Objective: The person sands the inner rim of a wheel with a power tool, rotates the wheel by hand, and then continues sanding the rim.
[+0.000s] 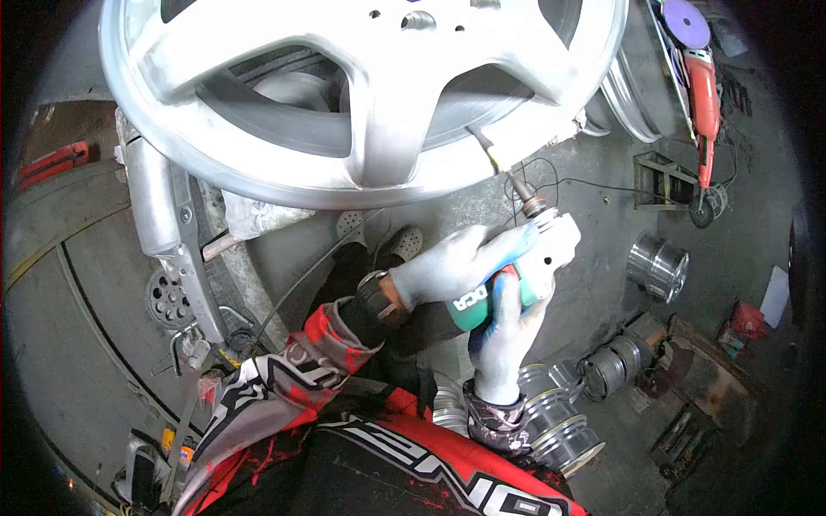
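A silver alloy wheel rim (361,95) sits on a stand, filling the top of the view. My left hand (456,262), in a grey glove, wraps over the body of a green and white die grinder (508,271). My right hand (503,335), also gloved, grips the same tool from below. The grinder's thin shaft (503,172) reaches up to the rim's lower right edge and its tip touches the metal there.
An orange angle grinder (701,95) with a purple disc lies at top right. Metal hubs (658,262) and cylinders (559,417) lie on the concrete floor to the right. The stand's metal arm (185,249) stands at left. A cable crosses the floor.
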{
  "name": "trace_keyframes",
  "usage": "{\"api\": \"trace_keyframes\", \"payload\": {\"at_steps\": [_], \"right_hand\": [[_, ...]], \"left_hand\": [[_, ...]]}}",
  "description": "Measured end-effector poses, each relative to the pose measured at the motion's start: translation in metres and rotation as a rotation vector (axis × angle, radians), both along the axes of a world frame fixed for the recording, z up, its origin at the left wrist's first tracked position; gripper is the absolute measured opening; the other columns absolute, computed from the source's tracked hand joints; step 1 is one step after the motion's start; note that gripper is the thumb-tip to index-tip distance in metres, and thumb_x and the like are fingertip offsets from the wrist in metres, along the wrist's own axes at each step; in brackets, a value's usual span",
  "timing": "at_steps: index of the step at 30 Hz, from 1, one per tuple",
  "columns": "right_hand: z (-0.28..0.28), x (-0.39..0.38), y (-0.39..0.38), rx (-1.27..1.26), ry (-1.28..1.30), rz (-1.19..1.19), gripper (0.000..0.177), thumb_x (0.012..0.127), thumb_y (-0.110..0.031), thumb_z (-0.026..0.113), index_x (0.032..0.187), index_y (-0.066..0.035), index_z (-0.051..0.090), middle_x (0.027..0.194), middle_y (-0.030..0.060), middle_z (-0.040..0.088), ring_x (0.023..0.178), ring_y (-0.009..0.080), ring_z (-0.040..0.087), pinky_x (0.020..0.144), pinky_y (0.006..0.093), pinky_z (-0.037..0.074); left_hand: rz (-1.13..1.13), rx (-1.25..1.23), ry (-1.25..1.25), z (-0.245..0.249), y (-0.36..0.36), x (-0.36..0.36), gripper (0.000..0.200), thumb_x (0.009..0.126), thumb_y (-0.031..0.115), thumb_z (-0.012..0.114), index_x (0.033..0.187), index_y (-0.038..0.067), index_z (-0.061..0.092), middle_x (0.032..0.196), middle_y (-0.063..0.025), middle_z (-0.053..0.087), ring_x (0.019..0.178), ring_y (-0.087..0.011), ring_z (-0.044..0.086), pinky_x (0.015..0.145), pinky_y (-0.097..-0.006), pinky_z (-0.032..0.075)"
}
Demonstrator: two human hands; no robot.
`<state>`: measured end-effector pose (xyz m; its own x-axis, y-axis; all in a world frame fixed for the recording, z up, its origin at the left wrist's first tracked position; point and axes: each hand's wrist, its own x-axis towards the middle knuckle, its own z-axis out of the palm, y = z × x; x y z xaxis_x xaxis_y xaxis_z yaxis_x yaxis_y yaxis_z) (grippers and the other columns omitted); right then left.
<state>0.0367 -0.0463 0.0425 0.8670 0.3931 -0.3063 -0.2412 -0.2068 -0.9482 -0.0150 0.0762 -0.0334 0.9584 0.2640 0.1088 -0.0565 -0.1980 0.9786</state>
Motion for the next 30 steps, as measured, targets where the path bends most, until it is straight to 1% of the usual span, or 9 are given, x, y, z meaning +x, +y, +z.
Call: {"api": "trace_keyframes", "payload": {"at_steps": [6,10,17,18,21,23,25,26,30], "right_hand": [[0.005,-0.007,-0.003,0.024,0.049,0.049,0.065,0.095,-0.003,0.07,0.152,-0.003,0.038,0.137,0.0113,0.054,0.124,0.0193,0.056,0.109,0.038,0.045],[0.001,0.008,0.002,0.013,0.005,-0.031,0.065,0.095,-0.003,0.07,0.152,-0.003,0.038,0.136,0.0115,0.055,0.123,0.0189,0.057,0.109,0.0378,0.045],[-0.003,-0.001,-0.001,0.006,-0.018,-0.001,0.065,0.095,-0.002,0.069,0.152,-0.003,0.038,0.135,0.0107,0.056,0.122,0.0189,0.057,0.109,0.0381,0.045],[-0.004,-0.006,-0.004,-0.006,-0.021,0.012,0.066,0.093,0.0,0.069,0.151,-0.002,0.038,0.136,0.0109,0.054,0.124,0.0191,0.056,0.109,0.038,0.044],[-0.004,-0.022,-0.011,-0.058,0.003,0.054,0.069,0.091,0.001,0.069,0.152,-0.001,0.037,0.137,0.0117,0.053,0.126,0.0201,0.054,0.11,0.0385,0.043],[-0.006,-0.032,-0.015,-0.051,0.016,0.064,0.07,0.09,0.002,0.069,0.152,-0.001,0.036,0.137,0.0121,0.053,0.125,0.0206,0.054,0.11,0.0381,0.043],[-0.004,-0.041,-0.015,-0.025,0.172,-0.002,0.071,0.089,0.004,0.067,0.153,-0.001,0.034,0.137,0.0121,0.053,0.125,0.0203,0.054,0.11,0.0377,0.043],[-0.002,-0.042,-0.017,-0.03,0.224,0.011,0.073,0.089,0.003,0.067,0.154,0.0,0.033,0.138,0.0125,0.052,0.126,0.0206,0.054,0.109,0.0378,0.044],[-0.004,-0.036,-0.021,-0.016,0.28,0.007,0.074,0.09,0.001,0.068,0.155,0.0,0.032,0.138,0.013,0.052,0.126,0.0207,0.054,0.109,0.0381,0.044]], "left_hand": [[0.237,0.246,-0.151,0.0,-0.012,-0.011,0.048,0.102,0.015,0.059,0.148,0.002,0.053,0.128,-0.0198,0.066,0.109,-0.0335,0.068,0.099,-0.0414,0.053],[-0.012,-0.07,0.077,0.007,0.004,0.013,0.051,0.104,0.018,0.057,0.152,0.005,0.05,0.124,-0.0211,0.064,0.109,-0.0344,0.066,0.097,-0.0432,0.053],[0.045,-0.014,-0.025,0.001,0.001,0.004,0.049,0.101,0.017,0.06,0.148,0.002,0.054,0.13,-0.0199,0.064,0.114,-0.0337,0.066,0.101,-0.0422,0.053],[0.118,0.163,-0.063,-0.004,-0.007,-0.007,0.048,0.099,0.016,0.063,0.143,0.0,0.057,0.133,-0.0202,0.064,0.117,-0.0328,0.066,0.104,-0.0405,0.053],[0.147,0.204,-0.088,0.002,-0.01,-0.025,0.045,0.098,0.015,0.064,0.14,-0.002,0.059,0.13,-0.0195,0.066,0.113,-0.0326,0.068,0.102,-0.0394,0.053],[0.113,0.095,-0.036,0.009,-0.006,-0.033,0.042,0.098,0.014,0.065,0.136,-0.002,0.06,0.128,-0.0201,0.066,0.112,-0.0322,0.068,0.102,-0.0401,0.053],[-0.032,-0.714,0.27,0.035,0.006,-0.035,0.037,0.1,0.013,0.062,0.132,-0.003,0.06,0.126,-0.0221,0.067,0.113,-0.034,0.068,0.101,-0.0409,0.053],[0.044,-0.04,0.025,0.016,-0.006,-0.046,0.033,0.102,0.014,0.059,0.129,-0.005,0.061,0.124,-0.0244,0.068,0.112,-0.0364,0.068,0.102,-0.0416,0.052],[0.002,-0.41,0.157,0.027,-0.002,-0.038,0.036,0.101,0.014,0.059,0.132,-0.006,0.059,0.124,-0.0251,0.067,0.112,-0.0383,0.067,0.103,-0.0419,0.052]]}}
